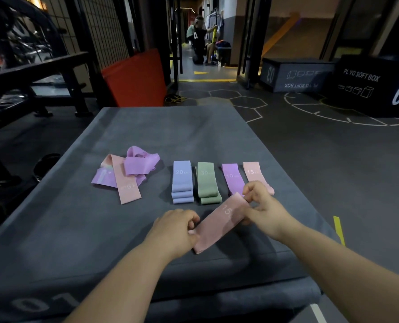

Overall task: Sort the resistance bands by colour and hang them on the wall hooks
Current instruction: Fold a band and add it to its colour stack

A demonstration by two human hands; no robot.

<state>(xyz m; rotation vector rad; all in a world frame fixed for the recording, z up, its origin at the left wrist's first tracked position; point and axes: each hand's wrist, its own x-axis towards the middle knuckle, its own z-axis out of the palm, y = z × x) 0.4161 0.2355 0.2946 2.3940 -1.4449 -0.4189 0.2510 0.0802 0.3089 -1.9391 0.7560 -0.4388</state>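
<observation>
**Head view:** A person's left hand (177,231) and right hand (263,208) hold a pink band (217,227) marked "15" by its two ends over the near part of a grey soft box (147,131). The left hand's curled fingers pinch the near end. The right hand's thumb and fingertips pinch the far end, just in front of the sorted row. The band runs slantwise between the two grips, flat and lightly taut, printed face up. Whether its underside touches the box cannot be told.

Beyond it lie a blue pile (182,183) marked "20", a green pile (206,183) marked "30" and a purple band (233,179) marked "10". A second pink band (254,172) marked "15" ends the row on the right, just behind the right hand. Well apart on the left sits an unsorted heap (128,173) of tangled purple and pink bands.

The held band looks like a light, soft fabric loop. It would likely sag and fold if taken at one point and stretch if pulled, and it seems unlikely to slip or be harmed. A hold at both ends, as here, probably keeps it flat for laying on its matching colour.
</observation>
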